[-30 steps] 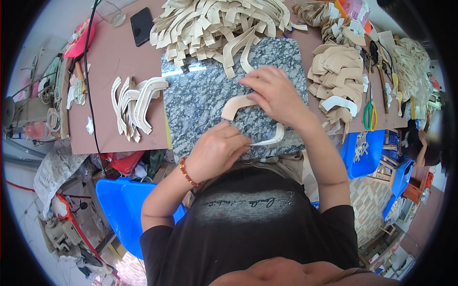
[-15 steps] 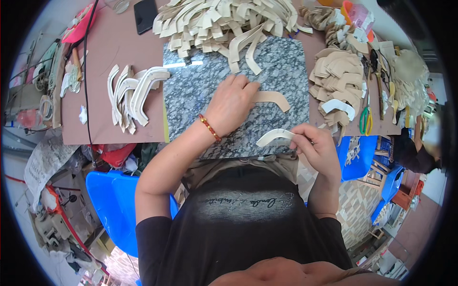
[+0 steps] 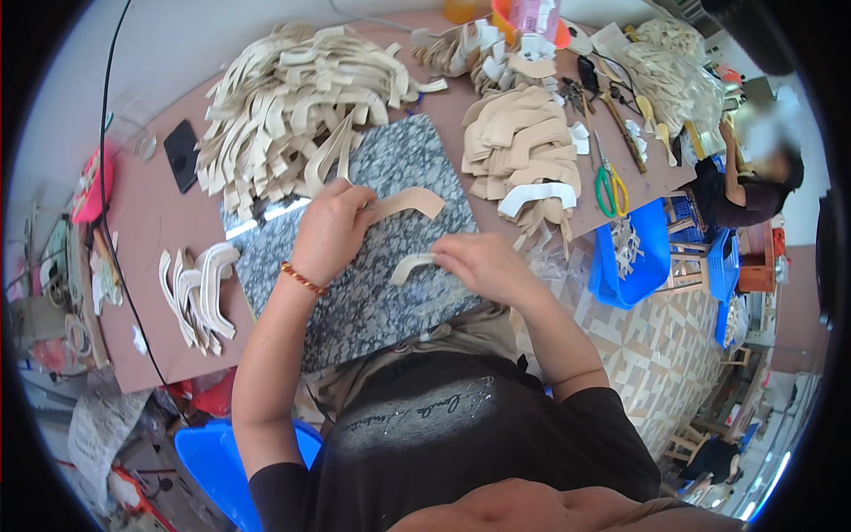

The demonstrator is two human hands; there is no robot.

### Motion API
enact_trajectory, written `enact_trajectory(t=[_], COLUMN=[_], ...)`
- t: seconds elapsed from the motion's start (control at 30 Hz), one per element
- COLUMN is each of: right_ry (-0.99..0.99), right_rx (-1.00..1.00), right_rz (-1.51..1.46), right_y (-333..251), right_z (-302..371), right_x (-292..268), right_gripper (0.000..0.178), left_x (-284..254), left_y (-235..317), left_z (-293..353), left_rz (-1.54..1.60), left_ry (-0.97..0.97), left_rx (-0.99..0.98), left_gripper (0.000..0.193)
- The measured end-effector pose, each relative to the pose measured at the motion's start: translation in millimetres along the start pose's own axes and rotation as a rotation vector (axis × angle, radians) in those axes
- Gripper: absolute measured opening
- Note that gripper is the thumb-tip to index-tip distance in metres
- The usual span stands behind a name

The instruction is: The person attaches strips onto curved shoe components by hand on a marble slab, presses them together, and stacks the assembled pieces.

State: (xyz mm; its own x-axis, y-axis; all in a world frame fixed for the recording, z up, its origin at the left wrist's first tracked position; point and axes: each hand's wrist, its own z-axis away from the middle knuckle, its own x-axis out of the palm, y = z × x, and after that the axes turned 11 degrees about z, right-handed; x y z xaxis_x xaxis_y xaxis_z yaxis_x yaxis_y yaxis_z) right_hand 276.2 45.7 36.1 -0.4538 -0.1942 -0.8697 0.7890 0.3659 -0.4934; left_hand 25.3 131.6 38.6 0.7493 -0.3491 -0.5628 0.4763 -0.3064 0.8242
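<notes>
My left hand (image 3: pixel 330 232) is over the grey speckled stone slab (image 3: pixel 390 310), fingers closed on one end of a tan curved piece (image 3: pixel 412 203). The rest of that piece reaches to the right over the slab. Lower and to the right, my right hand (image 3: pixel 483 266) pinches the end of a white curved strip (image 3: pixel 409 266) between thumb and fingers. The strip's free end points left, just below the tan piece, apart from it. Beyond my left hand, a folded cream strip (image 3: pixel 326 158) from the big heap (image 3: pixel 284 106) hangs over the slab.
Several white strips (image 3: pixel 199 293) lie at the left. Tan curved pieces (image 3: pixel 514 133) are stacked at the right, one white piece (image 3: pixel 536 197) on them. Scissors (image 3: pixel 610 188), a black phone (image 3: pixel 181 155) and blue bins (image 3: pixel 634 257) are around. A person (image 3: pixel 753 191) is at far right.
The view has swung to the right. My left hand has gone from lying over the tan piece to gripping its end. My right hand has brought the white strip closer to it.
</notes>
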Motion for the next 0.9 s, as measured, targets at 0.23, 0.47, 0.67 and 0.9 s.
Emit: enact_trajectory(t=[0.23, 0.47, 0.67, 0.9], right_ry=[0.106, 0.322, 0.35, 0.377], right_rx=[-0.069, -0.081, -0.124, -0.153], right_rz=[-0.038, -0.001, -0.038, -0.095], right_y=[0, -1, 2, 0], right_z=[18, 27, 25, 27], right_x=[31, 44, 35, 43], right_gripper=[0.017, 0.013, 0.011, 0.012], left_x=[82, 189, 198, 133], left_y=[76, 114, 113, 116], left_z=[-101, -187, -216, -202], left_rz=[-0.19, -0.592, -0.835, -0.164], left_ry=[-0.075, -0.052, -0.077, 0.187], left_rx=[0.51, 0.562, 0.464, 0.348], left_gripper=[0.03, 0.019, 0.022, 0.036])
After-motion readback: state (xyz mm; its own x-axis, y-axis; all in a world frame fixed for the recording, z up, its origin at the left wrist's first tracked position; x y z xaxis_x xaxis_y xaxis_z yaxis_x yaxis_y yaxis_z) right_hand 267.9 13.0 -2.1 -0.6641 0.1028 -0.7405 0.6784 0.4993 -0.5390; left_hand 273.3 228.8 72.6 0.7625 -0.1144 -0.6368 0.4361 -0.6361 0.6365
